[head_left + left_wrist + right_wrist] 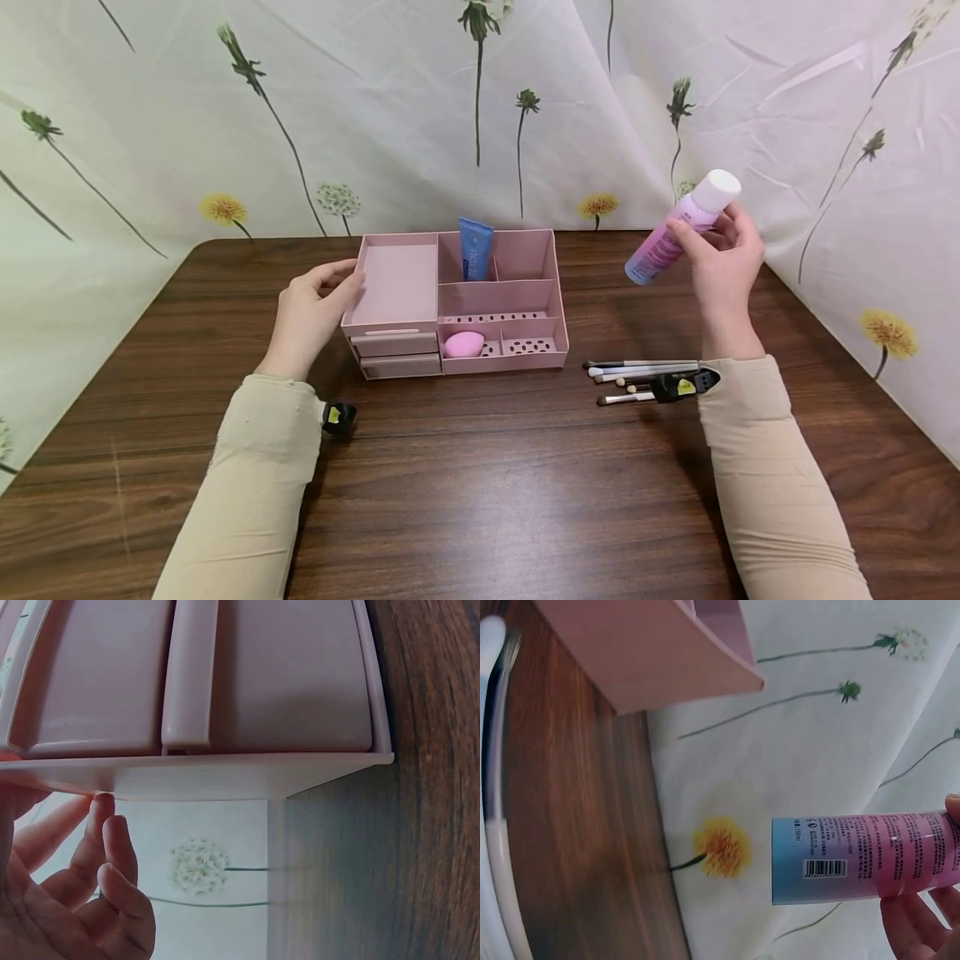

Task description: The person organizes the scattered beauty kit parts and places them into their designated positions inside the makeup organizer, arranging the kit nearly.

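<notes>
A bottle with a white cap (660, 250) is gripped by my right hand (723, 258), tilted with its cap up and to the right, raised above the table. Its pink-to-blue body (855, 855) shows printed text and a barcode in the right wrist view. My left hand (311, 308) pinches the left wall of a pink desk organizer (397, 283), thumb at the top rim and fingers along the outside. A blue squeeze tube (476, 250) stands in a back compartment. In a front compartment lies a pink makeup sponge (464, 344).
Several makeup brushes (637, 367) lie on the wooden table (480, 483) right of the organizer, partly under my right wrist in the head view. Two drawers (397, 354) fill the organizer's left front. A flower-patterned curtain (412, 108) hangs behind the table.
</notes>
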Demonstrator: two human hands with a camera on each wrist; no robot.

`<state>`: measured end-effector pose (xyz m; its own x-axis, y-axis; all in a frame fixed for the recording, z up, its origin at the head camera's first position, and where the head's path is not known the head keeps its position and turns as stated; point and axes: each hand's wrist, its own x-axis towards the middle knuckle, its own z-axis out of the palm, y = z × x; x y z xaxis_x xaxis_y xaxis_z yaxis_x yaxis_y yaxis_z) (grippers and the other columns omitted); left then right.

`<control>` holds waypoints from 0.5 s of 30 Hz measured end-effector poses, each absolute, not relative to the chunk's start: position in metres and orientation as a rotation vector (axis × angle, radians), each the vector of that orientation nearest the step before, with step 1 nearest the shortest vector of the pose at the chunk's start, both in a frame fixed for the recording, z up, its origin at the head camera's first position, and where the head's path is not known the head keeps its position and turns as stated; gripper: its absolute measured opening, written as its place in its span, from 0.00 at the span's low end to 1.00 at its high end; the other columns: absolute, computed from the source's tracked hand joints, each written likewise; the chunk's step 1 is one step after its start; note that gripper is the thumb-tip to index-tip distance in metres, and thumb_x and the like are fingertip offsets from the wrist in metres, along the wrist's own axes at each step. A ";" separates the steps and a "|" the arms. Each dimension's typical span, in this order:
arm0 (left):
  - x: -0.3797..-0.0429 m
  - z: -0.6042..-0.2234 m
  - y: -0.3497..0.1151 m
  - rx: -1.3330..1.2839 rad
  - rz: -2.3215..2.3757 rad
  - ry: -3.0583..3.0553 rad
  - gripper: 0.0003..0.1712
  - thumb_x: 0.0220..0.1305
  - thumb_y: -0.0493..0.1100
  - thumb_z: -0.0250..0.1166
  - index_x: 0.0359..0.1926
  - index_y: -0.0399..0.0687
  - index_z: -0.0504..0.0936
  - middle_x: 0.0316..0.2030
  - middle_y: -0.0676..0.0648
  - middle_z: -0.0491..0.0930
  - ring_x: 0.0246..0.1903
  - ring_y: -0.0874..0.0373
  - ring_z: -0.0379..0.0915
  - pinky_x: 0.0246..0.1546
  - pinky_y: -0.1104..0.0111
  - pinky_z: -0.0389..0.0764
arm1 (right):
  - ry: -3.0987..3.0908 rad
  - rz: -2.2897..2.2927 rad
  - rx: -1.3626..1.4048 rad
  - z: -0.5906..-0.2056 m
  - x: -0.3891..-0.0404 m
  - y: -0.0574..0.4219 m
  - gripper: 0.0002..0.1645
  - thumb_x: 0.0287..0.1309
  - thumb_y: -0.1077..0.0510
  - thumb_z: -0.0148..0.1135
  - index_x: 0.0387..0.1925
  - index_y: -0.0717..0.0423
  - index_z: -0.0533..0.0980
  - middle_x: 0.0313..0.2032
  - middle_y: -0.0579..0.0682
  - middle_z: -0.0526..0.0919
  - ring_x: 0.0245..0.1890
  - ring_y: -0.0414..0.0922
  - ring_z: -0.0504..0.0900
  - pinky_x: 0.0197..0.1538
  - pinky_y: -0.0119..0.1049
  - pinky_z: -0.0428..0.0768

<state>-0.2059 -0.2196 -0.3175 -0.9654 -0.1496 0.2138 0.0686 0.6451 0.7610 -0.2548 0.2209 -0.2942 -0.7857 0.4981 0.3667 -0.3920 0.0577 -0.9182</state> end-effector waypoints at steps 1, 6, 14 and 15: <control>-0.206 -0.317 -0.220 0.066 -1.222 -2.609 0.30 0.71 0.60 0.54 0.65 0.49 0.77 0.46 0.40 0.79 0.45 0.54 0.70 0.39 0.69 0.68 | -1.694 1.803 -0.094 -0.293 -0.253 0.219 0.33 0.44 0.62 0.78 0.55 0.53 0.79 0.38 0.41 0.82 0.36 0.38 0.78 0.43 0.28 0.74; -0.206 -0.317 -0.220 0.070 -1.224 -2.609 0.30 0.71 0.60 0.54 0.65 0.49 0.77 0.46 0.39 0.79 0.46 0.53 0.70 0.40 0.68 0.68 | -1.639 1.836 -0.019 -0.288 -0.248 0.206 0.31 0.45 0.64 0.77 0.54 0.53 0.79 0.38 0.43 0.82 0.36 0.40 0.79 0.43 0.30 0.74; -0.205 -0.316 -0.219 0.079 -1.233 -2.616 0.30 0.71 0.61 0.54 0.65 0.49 0.77 0.47 0.39 0.79 0.46 0.53 0.70 0.40 0.68 0.69 | -1.603 1.804 0.132 -0.286 -0.241 0.185 0.26 0.47 0.65 0.75 0.51 0.52 0.80 0.39 0.45 0.84 0.36 0.41 0.80 0.43 0.30 0.78; -0.204 -0.316 -0.219 0.081 -1.234 -2.616 0.30 0.71 0.61 0.54 0.65 0.49 0.77 0.47 0.39 0.79 0.46 0.53 0.71 0.40 0.68 0.69 | -1.594 1.808 0.156 -0.285 -0.240 0.182 0.26 0.47 0.65 0.75 0.51 0.53 0.80 0.40 0.45 0.84 0.36 0.41 0.80 0.43 0.30 0.78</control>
